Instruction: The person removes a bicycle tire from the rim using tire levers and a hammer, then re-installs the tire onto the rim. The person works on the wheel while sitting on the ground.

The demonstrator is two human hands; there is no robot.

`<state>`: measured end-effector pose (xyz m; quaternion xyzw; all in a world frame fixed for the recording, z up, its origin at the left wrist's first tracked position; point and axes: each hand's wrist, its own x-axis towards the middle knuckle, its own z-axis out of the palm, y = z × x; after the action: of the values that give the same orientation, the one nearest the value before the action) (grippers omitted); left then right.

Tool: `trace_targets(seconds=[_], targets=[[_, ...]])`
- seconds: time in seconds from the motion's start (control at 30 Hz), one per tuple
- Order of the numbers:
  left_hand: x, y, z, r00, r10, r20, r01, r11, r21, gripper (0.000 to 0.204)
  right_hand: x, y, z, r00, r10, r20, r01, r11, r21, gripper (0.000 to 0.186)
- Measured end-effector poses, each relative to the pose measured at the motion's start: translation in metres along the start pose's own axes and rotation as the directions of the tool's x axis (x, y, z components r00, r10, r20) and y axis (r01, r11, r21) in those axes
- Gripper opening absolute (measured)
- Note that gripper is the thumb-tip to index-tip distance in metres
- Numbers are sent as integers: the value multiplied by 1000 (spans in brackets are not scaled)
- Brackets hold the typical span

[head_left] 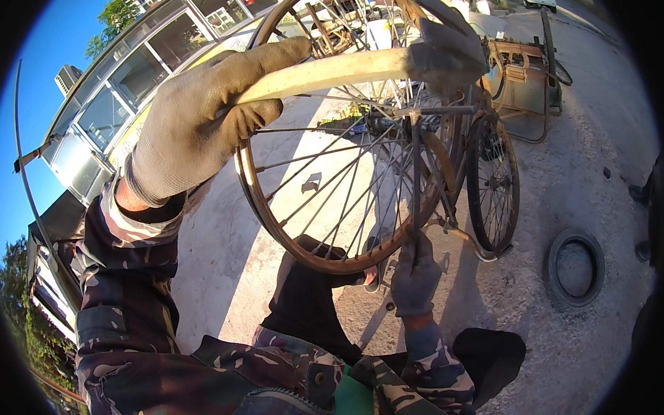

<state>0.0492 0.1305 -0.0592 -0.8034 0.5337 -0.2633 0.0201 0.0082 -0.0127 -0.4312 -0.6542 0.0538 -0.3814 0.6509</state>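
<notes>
My left hand, in a grey-tan work glove, is closed round the pale wooden handle of a hammer. Its dark, blocky head sits high, in front of the upper part of a spoked wheel. That wheel has a rusty rim and no tyre. Below, my gloved right hand grips the lower end of a thin metal bar. The bar stands upright in front of the spokes, with a crosspiece at its top near the hub. Whether the bar touches the wheel I cannot tell.
Right of the rusty wheel stands a smaller wheel with a dark tyre. A loose tyre lies on the concrete ground. Farther back is a worn wooden box-like frame. A windowed building is at the upper left.
</notes>
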Motion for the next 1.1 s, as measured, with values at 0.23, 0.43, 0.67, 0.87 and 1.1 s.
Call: trace_targets(seconds=[0.23,0.43,0.67,0.87,1.1], targets=[[-7,4,1,1000,13,3,-12,997,-71,44,-6,6,3,979,189,81,-192,981,30,36],[-6,6,-5,997,65,27,-65,998,7,44,-5,19,19,999,-24,-42,25,999,23,35],[12,22,-19,985,156,70,-160,986,42,48,-7,16,15,1000,24,8,-23,1000,-18,33],[69,56,-36,929,298,219,-350,900,259,48,2,22,4,997,-16,-73,14,1000,-24,32],[86,64,-28,894,346,284,-425,857,293,59,-1,10,8,1000,4,-7,-4,999,-32,33]])
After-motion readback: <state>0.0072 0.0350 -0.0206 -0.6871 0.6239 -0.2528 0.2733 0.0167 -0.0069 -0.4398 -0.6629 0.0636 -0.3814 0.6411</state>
